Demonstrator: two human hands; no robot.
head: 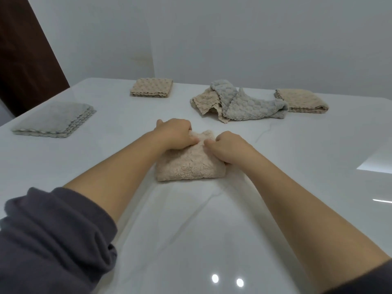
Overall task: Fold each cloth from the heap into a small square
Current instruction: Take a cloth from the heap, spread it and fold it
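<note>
A beige textured cloth (188, 164) lies folded into a thick small block at the middle of the white table (191, 230). My left hand (176, 133) grips its far left edge, and my right hand (227, 147) grips the far right part, thumbs nearly meeting on top. Behind them lies the heap (237, 101): a crumpled grey cloth draped over a beige one.
Folded squares rest around the table: a grey one (55, 120) at the left, a beige one (151, 88) at the back, another beige one (303, 100) at the back right. A dark door (25, 52) stands beyond the table's left corner.
</note>
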